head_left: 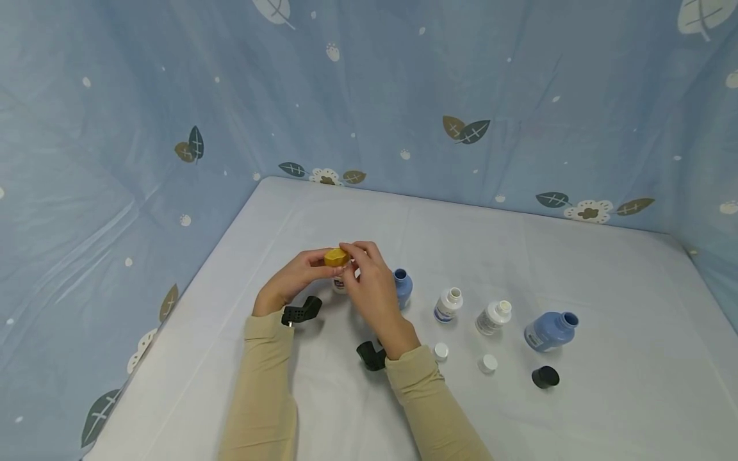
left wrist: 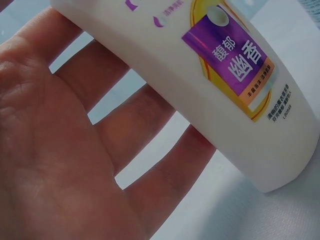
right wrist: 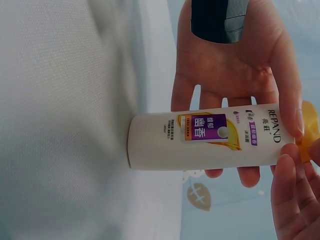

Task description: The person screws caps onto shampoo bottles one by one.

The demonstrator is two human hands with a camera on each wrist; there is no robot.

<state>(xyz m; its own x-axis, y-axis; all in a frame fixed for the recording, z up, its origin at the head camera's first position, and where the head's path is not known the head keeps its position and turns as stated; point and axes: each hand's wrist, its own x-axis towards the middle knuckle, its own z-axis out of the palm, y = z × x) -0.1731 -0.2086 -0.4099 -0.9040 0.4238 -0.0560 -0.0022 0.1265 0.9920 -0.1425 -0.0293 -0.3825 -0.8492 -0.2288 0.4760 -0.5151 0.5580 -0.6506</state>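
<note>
A white bottle (right wrist: pixel 212 150) with a purple label is gripped by the left hand (head_left: pixel 294 275), its fingers bent behind the body and the thumb laid near the shoulder. Its yellow cap (head_left: pixel 337 257) is pinched by the fingers of the right hand (head_left: pixel 369 285). The bottle is held at the bench (head_left: pixel 611 397), nearer the left edge than the right (whether its base is set down cannot be told). Toward the right edge, a partly hidden blue bottle (head_left: pixel 403 289), two small white bottles (head_left: pixel 446 306) and a larger blue bottle (head_left: pixel 546 331) are ranged, all uncapped. Farther from the far edge, two white caps (head_left: pixel 487 363) and a black cap (head_left: pixel 545 377) are laid.
</note>
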